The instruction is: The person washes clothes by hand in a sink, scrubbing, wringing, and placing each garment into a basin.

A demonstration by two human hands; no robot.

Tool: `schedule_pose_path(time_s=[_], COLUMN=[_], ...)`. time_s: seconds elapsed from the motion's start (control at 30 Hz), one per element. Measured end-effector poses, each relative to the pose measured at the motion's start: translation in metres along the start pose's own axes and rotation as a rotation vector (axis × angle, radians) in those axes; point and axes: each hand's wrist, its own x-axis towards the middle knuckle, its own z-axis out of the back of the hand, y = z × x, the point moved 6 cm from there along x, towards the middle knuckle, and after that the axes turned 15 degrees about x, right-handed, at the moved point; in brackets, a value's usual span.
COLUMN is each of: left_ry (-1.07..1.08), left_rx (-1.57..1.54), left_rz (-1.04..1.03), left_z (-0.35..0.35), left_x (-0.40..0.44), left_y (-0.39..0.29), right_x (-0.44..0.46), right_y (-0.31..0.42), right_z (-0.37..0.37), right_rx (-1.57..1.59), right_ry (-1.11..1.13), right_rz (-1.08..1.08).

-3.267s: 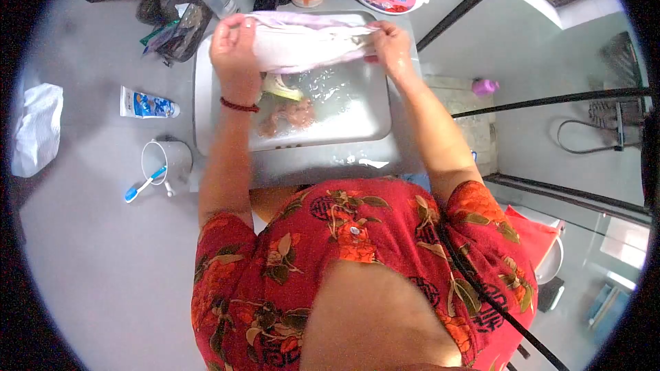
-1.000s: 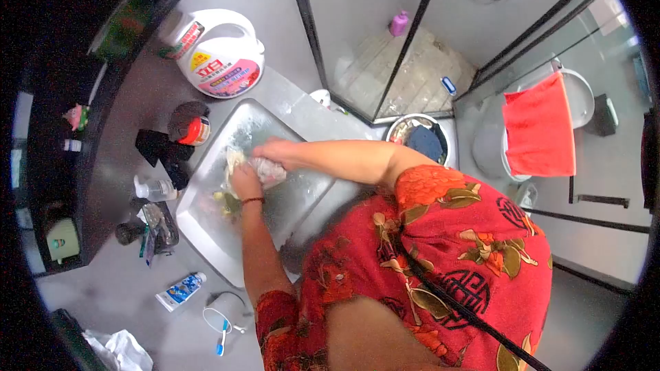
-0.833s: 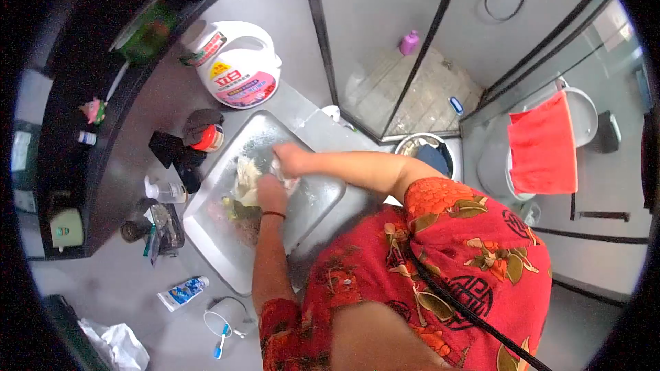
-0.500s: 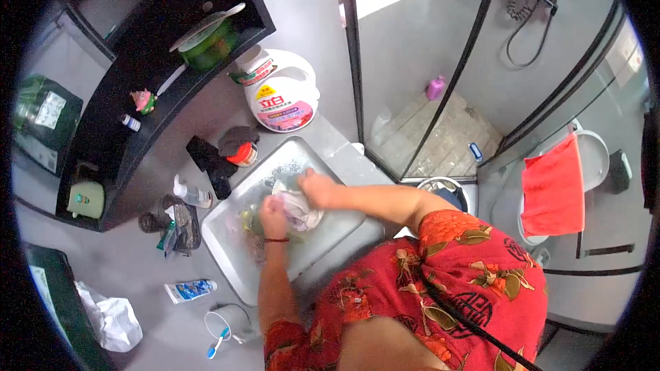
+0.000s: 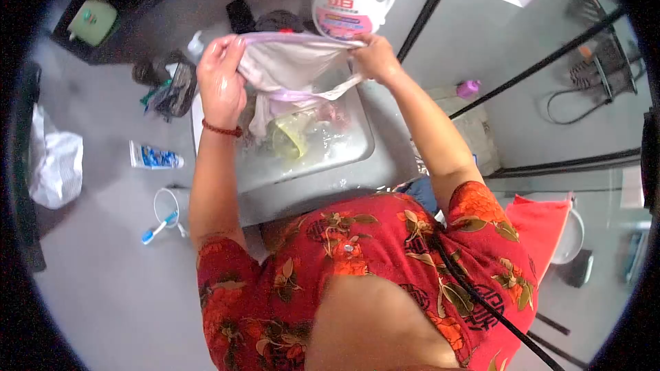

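A wet white cloth with lilac edging (image 5: 289,62) is stretched between my two hands above the sink. My left hand (image 5: 222,82), wet and with a dark red bead bracelet at the wrist, grips its left end. The right end is pinched in my right hand (image 5: 376,58). The cloth's lower part hangs down toward the water. In the white sink (image 5: 361,144) lie a pale yellow-green item (image 5: 289,139) and a pinkish item (image 5: 333,115), both partly under water.
Behind the sink stands a large white detergent jug (image 5: 350,3). On the counter at the left are a toothpaste tube (image 5: 157,156), a cup (image 5: 167,206) with a blue toothbrush (image 5: 159,227), dark plastic bags (image 5: 175,89) and a white crumpled bag (image 5: 58,165). A red towel (image 5: 540,233) hangs at the right.
My hands have come up out of the sink and moved apart, spreading the cloth that was bunched between them. The view has also turned and shifted.
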Motion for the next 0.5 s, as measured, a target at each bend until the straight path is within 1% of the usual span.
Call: schedule_pose_path(time_s=[0.03,0.07,0.13,0.17,0.2,0.23,0.27,0.3,0.37,0.4,0.47,0.5], left_ry=[0.012,-0.005,-0.048,-0.05,-0.025,0.001,-0.002,0.061,0.272,0.263,0.529,0.52], left_rx=[-0.059,-0.09,-0.144,-0.127,-0.025,0.073,0.203,0.38,0.782,0.779,1.304,1.301], left_rz=[0.044,0.041,0.064,0.086,0.158,0.228,0.216,0.188,0.199,0.207,-0.024,-0.014], left_z=[-0.005,-0.006,-0.009,-0.014,-0.011,-0.008,-0.014,-0.015,-0.019,-0.02,-0.037,-0.036], left_x=[-0.002,-0.003,-0.003,-0.007,-0.011,-0.016,-0.024,-0.028,-0.044,-0.052,-0.073,-0.079], left_y=[-0.004,-0.003,0.008,0.016,0.037,0.059,0.067,0.088,0.124,0.139,0.168,0.179], right_x=[-0.005,-0.003,-0.005,-0.006,-0.009,-0.012,-0.013,-0.015,-0.029,-0.033,-0.039,-0.045], right_y=[0.006,0.006,0.011,0.007,0.0,-0.012,-0.025,-0.041,-0.067,-0.082,-0.106,-0.103], right_z=[-0.004,-0.01,-0.018,-0.019,-0.019,-0.022,-0.026,-0.035,-0.041,-0.046,-0.058,-0.065], right_rx=[0.239,0.556,0.641,0.661,0.658,0.508,0.358,0.31,0.105,0.1,-0.237,-0.243], right_ry=[0.05,0.09,0.107,0.115,0.122,0.17,0.217,0.191,0.233,0.242,0.327,0.337], right_rz=[-0.111,-0.152,-0.157,-0.173,-0.185,-0.196,-0.203,-0.203,-0.328,-0.332,-0.188,-0.187])
